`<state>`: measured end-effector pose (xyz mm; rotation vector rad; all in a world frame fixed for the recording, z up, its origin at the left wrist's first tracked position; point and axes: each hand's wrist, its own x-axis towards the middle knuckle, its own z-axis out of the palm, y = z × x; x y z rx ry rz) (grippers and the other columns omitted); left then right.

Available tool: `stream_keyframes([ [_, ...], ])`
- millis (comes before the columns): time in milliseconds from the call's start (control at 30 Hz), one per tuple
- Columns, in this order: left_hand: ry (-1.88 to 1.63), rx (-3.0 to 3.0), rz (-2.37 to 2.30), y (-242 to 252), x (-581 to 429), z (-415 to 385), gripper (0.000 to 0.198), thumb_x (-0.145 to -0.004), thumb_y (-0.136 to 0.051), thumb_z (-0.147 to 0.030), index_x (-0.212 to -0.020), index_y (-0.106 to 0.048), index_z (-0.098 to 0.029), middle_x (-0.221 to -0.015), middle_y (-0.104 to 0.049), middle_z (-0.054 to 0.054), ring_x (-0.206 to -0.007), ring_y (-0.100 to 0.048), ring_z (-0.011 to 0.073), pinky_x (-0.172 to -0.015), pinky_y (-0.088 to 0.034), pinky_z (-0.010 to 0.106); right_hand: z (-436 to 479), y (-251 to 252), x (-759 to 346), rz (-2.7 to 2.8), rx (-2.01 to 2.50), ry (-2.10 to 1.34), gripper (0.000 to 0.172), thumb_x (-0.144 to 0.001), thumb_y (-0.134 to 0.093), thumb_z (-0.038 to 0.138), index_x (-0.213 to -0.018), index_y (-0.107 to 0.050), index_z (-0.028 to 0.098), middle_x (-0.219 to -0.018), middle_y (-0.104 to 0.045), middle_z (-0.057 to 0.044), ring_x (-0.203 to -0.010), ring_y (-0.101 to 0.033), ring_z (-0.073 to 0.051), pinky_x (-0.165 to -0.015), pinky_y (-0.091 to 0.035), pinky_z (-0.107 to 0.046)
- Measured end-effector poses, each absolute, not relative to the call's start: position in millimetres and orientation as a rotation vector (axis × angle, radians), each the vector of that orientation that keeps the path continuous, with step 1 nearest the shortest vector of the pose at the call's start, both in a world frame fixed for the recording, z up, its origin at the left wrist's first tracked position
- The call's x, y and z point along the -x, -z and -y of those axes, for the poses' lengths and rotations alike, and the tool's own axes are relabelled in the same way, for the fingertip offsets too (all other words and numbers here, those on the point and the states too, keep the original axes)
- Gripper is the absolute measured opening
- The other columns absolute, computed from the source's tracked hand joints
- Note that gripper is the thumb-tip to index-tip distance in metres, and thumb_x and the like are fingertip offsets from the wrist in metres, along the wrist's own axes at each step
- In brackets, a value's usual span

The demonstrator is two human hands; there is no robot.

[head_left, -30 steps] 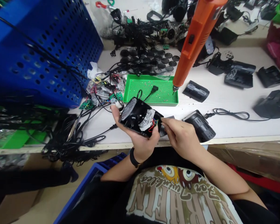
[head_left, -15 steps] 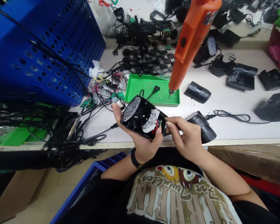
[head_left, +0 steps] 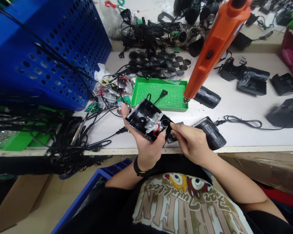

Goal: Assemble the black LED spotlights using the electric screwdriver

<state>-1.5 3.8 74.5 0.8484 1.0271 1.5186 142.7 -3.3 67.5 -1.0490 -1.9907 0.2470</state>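
Since the housing (head_left: 139, 118) has turned flatter in the left hand (head_left: 146, 151), wiring up, above the table (head_left: 246, 138), the right fingers (head_left: 178, 131) press together at its wires (head_left: 161, 128); any hold is unclear.

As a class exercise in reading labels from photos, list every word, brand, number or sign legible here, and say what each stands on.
"Twinkles" (probable reading, upside down): script on the T-shirt print.
Large letters below that script: upside down and partly hidden, not safely readable.
Label on the orange electric screwdriver: too blurred to read.
Markings on the green circuit board: too small to read.
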Motion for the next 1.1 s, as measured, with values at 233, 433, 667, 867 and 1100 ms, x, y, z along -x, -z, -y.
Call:
stream_keyframes([
  [233,-1.438,-0.648,-0.909,-79.6,10.0,-11.6,0.123,-0.062,-0.089,-0.017,-0.161,-0.024,-0.048,-0.147,-0.059,0.002,-0.117,-0.066,0.0237,-0.106,-0.054,0.041,-1.9,-69.3,-153.7,2.111,0.988,-0.157,0.034,-0.099,-0.044,0.004,-0.122,-0.066,0.015,-0.079,-0.071,-0.003,-0.067,-0.063,-0.014,-0.06,-0.05,-0.025],
  [433,-1.542,-0.791,-0.94,-72.4,0.4,-7.2,0.125,-0.065,-0.093,-0.023,-0.161,-0.019,-0.052,-0.151,-0.054,0.002,-0.112,-0.066,0.0215,-0.102,-0.055,0.039,4.3,-82.9,-148.9,2.131,1.15,-0.345,0.022,-0.103,-0.045,0.013,-0.109,-0.066,0.016,-0.074,-0.067,-0.001,-0.063,-0.061,-0.012,-0.059,-0.047,-0.023],
  [667,-1.376,-0.663,-0.932,-77.9,14.9,-10.0,0.118,-0.063,-0.089,-0.014,-0.16,-0.029,-0.046,-0.133,-0.064,0.0,-0.112,-0.065,0.0217,-0.106,-0.051,0.038,0.7,-74.1,-154.9,2.233,1.049,-0.133,0.028,-0.102,-0.042,0.011,-0.118,-0.065,0.014,-0.077,-0.07,-0.002,-0.064,-0.062,-0.014,-0.057,-0.045,-0.026],
  [867,-1.341,-0.675,-0.922,-75.7,15.1,-15.3,0.114,-0.063,-0.084,-0.009,-0.157,-0.033,-0.048,-0.136,-0.065,-0.001,-0.107,-0.067,0.0196,-0.099,-0.053,0.036,3.6,-77.5,-155.5,2.384,1.112,0.102,0.038,-0.097,-0.037,0.004,-0.12,-0.066,0.012,-0.076,-0.072,-0.003,-0.062,-0.061,-0.014,-0.053,-0.042,-0.03],
  [1100,-1.29,-0.625,-0.874,-61.3,15.7,-31.0,0.112,-0.058,-0.087,-0.009,-0.153,-0.042,-0.046,-0.133,-0.069,0.0,-0.109,-0.069,0.0221,-0.102,-0.055,0.041,8.4,-84.6,-149.2,2.309,1.374,0.049,0.031,-0.099,-0.05,0.011,-0.122,-0.07,0.009,-0.087,-0.077,-0.009,-0.074,-0.064,-0.02,-0.062,-0.049,-0.034],
])
